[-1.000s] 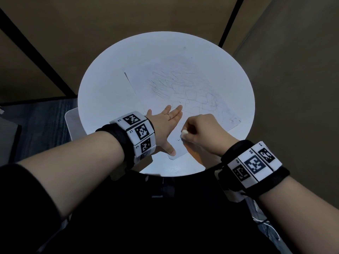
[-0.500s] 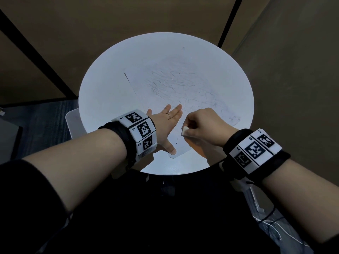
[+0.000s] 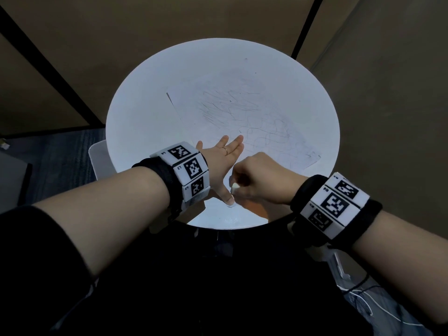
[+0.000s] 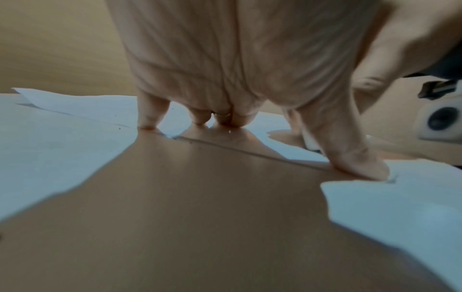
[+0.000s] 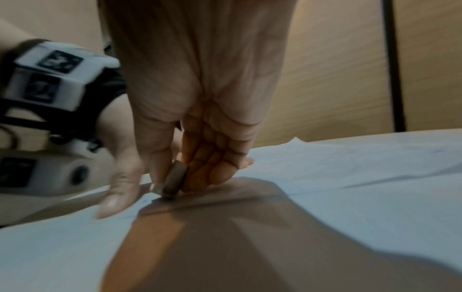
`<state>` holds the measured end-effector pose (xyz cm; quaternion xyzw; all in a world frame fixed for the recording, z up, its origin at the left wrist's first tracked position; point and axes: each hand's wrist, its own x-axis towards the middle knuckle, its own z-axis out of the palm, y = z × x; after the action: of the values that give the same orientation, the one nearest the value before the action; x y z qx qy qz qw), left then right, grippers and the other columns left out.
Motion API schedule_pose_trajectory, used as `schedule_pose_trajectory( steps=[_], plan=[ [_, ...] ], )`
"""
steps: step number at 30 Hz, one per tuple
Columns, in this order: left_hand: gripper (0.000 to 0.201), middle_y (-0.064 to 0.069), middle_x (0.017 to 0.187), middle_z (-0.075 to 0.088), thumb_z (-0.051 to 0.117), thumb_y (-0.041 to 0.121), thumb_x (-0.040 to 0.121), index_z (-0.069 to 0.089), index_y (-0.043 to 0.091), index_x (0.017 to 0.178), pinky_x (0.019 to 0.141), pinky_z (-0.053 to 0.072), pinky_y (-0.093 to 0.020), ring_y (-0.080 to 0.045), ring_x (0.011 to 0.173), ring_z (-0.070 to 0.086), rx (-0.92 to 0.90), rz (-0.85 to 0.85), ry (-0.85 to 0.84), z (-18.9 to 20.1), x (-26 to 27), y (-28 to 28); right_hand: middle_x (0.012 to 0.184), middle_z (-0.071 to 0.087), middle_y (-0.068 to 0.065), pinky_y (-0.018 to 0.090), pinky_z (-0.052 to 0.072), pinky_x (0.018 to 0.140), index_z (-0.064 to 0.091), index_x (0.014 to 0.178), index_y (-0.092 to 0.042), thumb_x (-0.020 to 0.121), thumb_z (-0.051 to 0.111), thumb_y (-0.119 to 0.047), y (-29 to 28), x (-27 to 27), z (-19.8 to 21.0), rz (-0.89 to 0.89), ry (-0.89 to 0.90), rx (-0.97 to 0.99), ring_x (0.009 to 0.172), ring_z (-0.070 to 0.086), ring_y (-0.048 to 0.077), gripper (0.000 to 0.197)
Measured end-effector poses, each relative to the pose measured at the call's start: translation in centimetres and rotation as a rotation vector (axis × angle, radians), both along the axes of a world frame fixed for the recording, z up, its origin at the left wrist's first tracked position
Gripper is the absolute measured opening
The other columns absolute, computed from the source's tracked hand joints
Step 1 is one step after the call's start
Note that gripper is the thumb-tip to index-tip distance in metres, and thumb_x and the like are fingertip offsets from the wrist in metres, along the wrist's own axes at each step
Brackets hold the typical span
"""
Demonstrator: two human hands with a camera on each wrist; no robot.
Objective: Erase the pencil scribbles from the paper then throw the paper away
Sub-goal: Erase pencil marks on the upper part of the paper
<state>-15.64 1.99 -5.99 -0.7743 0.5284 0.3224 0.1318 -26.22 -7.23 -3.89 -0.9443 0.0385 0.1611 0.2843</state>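
Pressing flat, the left hand (image 3: 223, 163) held the thin scribbled white paper sheet (image 3: 254, 122) on the round white bench (image 3: 135, 122); beside it, right hand (image 3: 261, 180) fingers (image 5: 212, 168) pinched a small white eraser block (image 3: 234, 189).

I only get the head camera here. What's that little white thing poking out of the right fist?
Observer: An eraser, pinched between thumb and fingers of the right hand; its lower end touches the paper.
Operator: Is the other hand lying flat on the sheet?
Observer: No. The left hand is arched, its palm raised; only the fingertips and thumb press down.
Operator: Does the paper lie flat?
Observer: Not fully. From the left wrist its far corner lifts off the round table.
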Motion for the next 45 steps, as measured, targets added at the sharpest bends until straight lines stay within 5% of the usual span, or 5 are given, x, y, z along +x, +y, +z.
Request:
schedule_pose_trajectory(
  steps=[18, 31, 35, 38, 45],
  plan=[
    [0.135, 0.006, 0.152, -0.032, 0.077, 0.057, 0.062, -0.018, 0.014, 0.148, 0.109, 0.008, -0.062, -0.018, 0.142, -0.022, 0.005, -0.01, -0.007, -0.1, 0.2, 0.1, 0.068, 0.064, -0.003, 0.011, 0.039, 0.061, 0.067, 0.082, -0.004, 0.078, 0.069, -0.015, 0.0, -0.4, -0.5, -0.026, 0.03, 0.041, 0.06, 0.052, 0.004, 0.012],
    [0.13, 0.008, 0.152, -0.032, 0.072, 0.06, 0.066, -0.018, 0.015, 0.148, 0.11, 0.008, -0.06, -0.016, 0.143, -0.019, -0.006, 0.01, 0.0, 0.1, -0.1, -0.1, 0.071, 0.063, -0.004, 0.004, 0.039, 0.058, 0.067, 0.079, -0.007, 0.074, 0.074, -0.017, -3.7, -0.6, -0.6, -0.33, -0.023, 0.052, 0.061, 0.054, 0.001, 0.013],
    [0.098, 0.003, 0.158, -0.003, 0.065, 0.056, 0.077, 0.015, 0.013, 0.15, 0.114, 0.022, -0.045, -0.015, 0.144, 0.009, -0.121, 0.049, 0.008, 0.8, 1.2, -1.0, 0.066, 0.065, -0.006, 0.015, 0.044, 0.06, 0.067, 0.072, -0.012, 0.074, 0.072, -0.011, -6.1, -1.4, -0.6, -0.538, -0.093, 0.148, 0.056, 0.055, -0.001, 0.005],
    [0.061, -0.009, 0.141, 0.034, 0.064, 0.045, 0.083, 0.049, 0.01, 0.131, 0.104, 0.037, -0.04, -0.023, 0.127, 0.038, -0.249, 0.201, 0.0, 1.5, 3.4, -1.6, 0.068, 0.064, -0.005, 0.007, 0.042, 0.057, 0.067, 0.074, -0.011, 0.076, 0.069, -0.01, -6.9, -1.7, -0.8, -0.557, -0.078, 0.149, 0.062, 0.055, 0.003, 0.003],
    [0.062, -0.02, 0.149, 0.026, 0.062, 0.039, 0.087, 0.043, 0.008, 0.137, 0.105, 0.029, -0.039, -0.031, 0.138, 0.024, -0.219, 0.445, -0.208, 2.5, 8.4, -1.3, 0.077, 0.068, 0.0, 0.02, 0.047, 0.071, 0.068, 0.079, -0.007, 0.077, 0.069, -0.008, -7.8, -1.5, -1.1, -0.552, -0.038, 0.199, 0.073, 0.06, 0.01, 0.003]
  ],
)
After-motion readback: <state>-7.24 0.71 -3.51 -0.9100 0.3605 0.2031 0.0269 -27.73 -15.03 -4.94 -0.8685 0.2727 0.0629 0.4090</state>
